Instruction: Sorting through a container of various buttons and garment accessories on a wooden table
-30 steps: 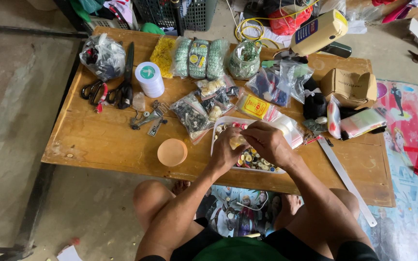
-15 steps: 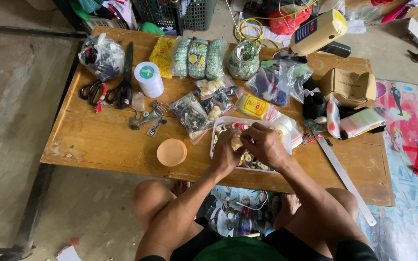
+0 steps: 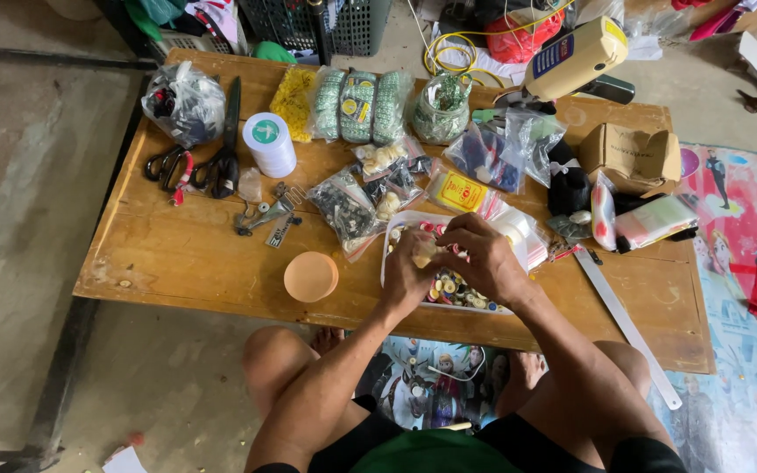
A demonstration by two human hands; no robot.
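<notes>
Low wooden table [image 3: 177, 263] cluttered; concrete floor [image 3: 19, 219]; hands over button tray [image 3: 392, 235].

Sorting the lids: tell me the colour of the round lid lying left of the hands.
Pale orange, a peachy tone; the round lid shows best in the head view.

Tabletop [image 3: 177, 263] showing matt, scuffed wood. Tray [image 3: 389, 254] looking white smooth plastic. Bags [image 3: 343, 206] gleaming as clear glossy plastic. Box [image 3: 633, 158] appearing matt brown cardboard.
</notes>
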